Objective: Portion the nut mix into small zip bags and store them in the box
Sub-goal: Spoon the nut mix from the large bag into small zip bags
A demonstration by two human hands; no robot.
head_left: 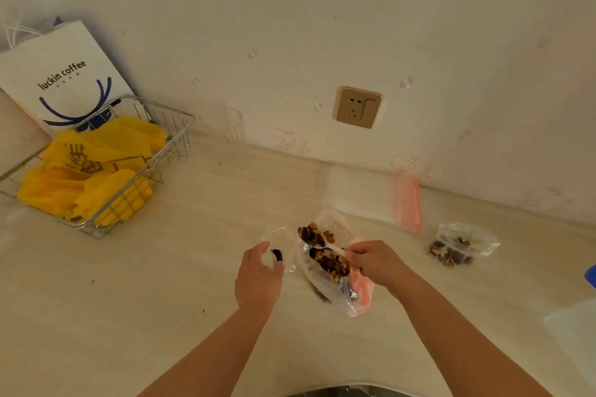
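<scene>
A large clear bag of nut mix (325, 263) lies on the pale counter (200, 255) in the middle. My right hand (375, 263) is closed on a white spoon (333, 247) whose bowl sits in the nuts. My left hand (258, 277) holds a small clear zip bag (278, 246) just left of the big bag; one dark piece shows inside it. A filled small zip bag (459, 246) rests on the counter to the right. A stack of empty zip bags with pink strips (407, 205) lies by the wall.
A wire basket (154, 151) with yellow plastic bags stands at the left, with a white paper coffee bag (61, 74) behind it. A clear glass (232, 126) stands by the wall. A wall socket (358, 107) is above. A blue thing (591, 274) and a translucent lid or box (574, 329) sit at the right edge.
</scene>
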